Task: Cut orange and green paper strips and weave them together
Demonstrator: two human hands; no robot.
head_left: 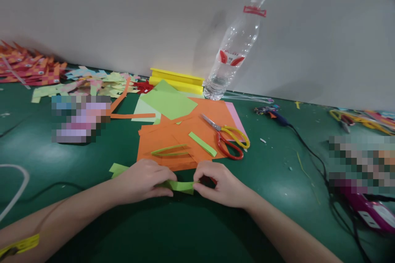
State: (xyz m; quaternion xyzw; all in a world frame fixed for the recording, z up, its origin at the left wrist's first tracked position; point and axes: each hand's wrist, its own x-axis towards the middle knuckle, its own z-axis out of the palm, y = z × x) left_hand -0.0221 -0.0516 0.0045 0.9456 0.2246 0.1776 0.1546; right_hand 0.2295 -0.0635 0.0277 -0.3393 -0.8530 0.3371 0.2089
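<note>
A green paper strip (184, 187) stretches between my two hands, low over the table. My left hand (147, 180) pinches it at the left, and another piece of green paper (118, 169) sticks out behind that wrist. With thumb and forefinger my right hand (216, 185) grips the strip's right end. Just beyond them lie orange paper sheets (157, 135) with a loose short green strip (203, 144) and a thin folded green strip (169, 150) on top. Scissors (230, 135) with one yellow and one red handle rest at the sheets' right side.
Against the wall stand a clear plastic bottle (230, 49) and a yellow folded piece (175, 80). Heaps of paper scraps (105, 82) and orange woven paper shapes (31, 65) fill the back left. On the right, a dark cable (308, 148) runs past a magenta device (367, 207).
</note>
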